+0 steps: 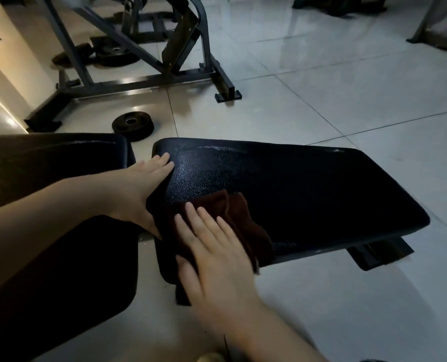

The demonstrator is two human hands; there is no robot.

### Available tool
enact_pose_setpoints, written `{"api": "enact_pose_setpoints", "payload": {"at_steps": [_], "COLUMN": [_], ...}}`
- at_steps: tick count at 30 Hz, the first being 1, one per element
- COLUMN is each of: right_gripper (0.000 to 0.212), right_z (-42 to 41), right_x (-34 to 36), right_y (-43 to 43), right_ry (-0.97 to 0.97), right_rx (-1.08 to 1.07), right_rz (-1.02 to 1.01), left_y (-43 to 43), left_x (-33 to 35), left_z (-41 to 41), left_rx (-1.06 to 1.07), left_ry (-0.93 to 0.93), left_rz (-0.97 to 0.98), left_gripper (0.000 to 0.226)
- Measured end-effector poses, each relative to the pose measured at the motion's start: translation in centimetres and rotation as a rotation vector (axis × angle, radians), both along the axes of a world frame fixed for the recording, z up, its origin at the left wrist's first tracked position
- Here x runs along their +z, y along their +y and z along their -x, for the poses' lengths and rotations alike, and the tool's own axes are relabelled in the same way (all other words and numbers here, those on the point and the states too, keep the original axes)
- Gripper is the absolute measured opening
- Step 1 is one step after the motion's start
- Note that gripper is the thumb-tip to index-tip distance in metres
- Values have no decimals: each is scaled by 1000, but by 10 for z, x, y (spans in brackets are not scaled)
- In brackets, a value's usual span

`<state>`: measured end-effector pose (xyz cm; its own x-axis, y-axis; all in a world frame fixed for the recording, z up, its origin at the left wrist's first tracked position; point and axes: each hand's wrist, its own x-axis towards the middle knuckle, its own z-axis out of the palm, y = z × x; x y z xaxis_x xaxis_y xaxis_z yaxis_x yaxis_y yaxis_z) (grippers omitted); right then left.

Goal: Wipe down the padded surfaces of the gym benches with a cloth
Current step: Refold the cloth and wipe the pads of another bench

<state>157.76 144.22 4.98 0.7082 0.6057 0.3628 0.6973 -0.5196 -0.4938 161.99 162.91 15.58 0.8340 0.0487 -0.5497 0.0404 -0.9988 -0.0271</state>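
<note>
Where the pale glossy floor carries a grey frame and a loose plate: one black textured pad. Brown cloth at its near left corner, pressed by the flat, straight-fingered right hand. Left hand, fingers straight, rests on the pad's end.

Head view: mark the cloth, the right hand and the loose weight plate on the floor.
cloth (248, 228), head view, bare brown fold beyond the fingertips.
right hand (214, 257), head view, back of the hand.
weight plate (142, 126), head view, top face beside the centre hole.
</note>
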Motion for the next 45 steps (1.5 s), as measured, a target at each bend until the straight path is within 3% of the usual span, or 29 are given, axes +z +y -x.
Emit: {"api": "enact_pose_setpoints", "payload": {"at_steps": [2,8,13,16,19,23,26,31,40,45], "right_gripper": [57,66,55,71,61,61,65,50,63,60], "right_z": [-19,-80,-79,-52,-23,-30,-65,-107,-44,-48], "right_x": [-6,-16,-11,-4,1,16,27,32,29,26], "right_y": [-21,-84,-63,-43,-29,-7,25,64,-16,-3], "right_ry": [16,205,298,227,134,129,104,120,156,129], "right_rx": [5,-298,-396,-251,-3,189,211,223,367,290], "right_rz": [45,115,235,162,75,150,213,254,317,312], "left_y": [0,-1,5,5,10,15,14,16,15,20], "left_x": [1,0,-10,-12,-14,-17,-22,-24,-25,-29], "left_z": [4,13,15,13,12,15,16,15,21,22], "left_rx": [31,84,110,121,97,17,10,20,-48,-67], "left_ry": [6,-17,-60,-52,-50,-17,-62,-123,-130,-167], "left_rz": [18,11,-36,-22,-14,-77,-112,-137,-129,-103], "left_gripper": [142,149,146,140,143,159,159,160,163,164]}}
